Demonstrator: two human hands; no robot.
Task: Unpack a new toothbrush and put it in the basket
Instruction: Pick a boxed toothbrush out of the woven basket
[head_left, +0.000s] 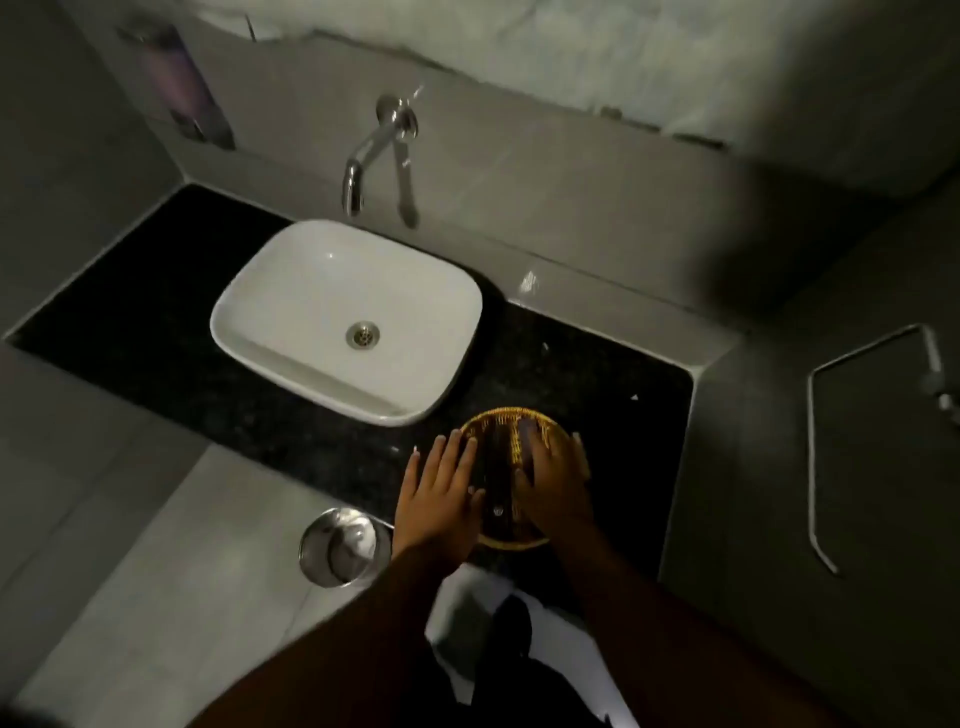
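A round yellow woven basket (537, 422) stands on the black countertop near its front edge, right of the sink. A long dark object (496, 475) lies across the basket's middle; the light is too dim to tell what it is. My left hand (441, 493) rests flat at the basket's left rim with its fingers spread and holds nothing. My right hand (556, 483) lies over the basket's right half, thumb beside the dark object. What is under its palm is hidden.
A white basin (291, 291) sits on the black countertop (613, 384), with a chrome wall tap (363, 156) above. A steel bin (340, 545) stands on the floor under the counter's edge. A metal rail (815, 447) hangs on the right wall, and a soap dispenser (176, 83) at top left.
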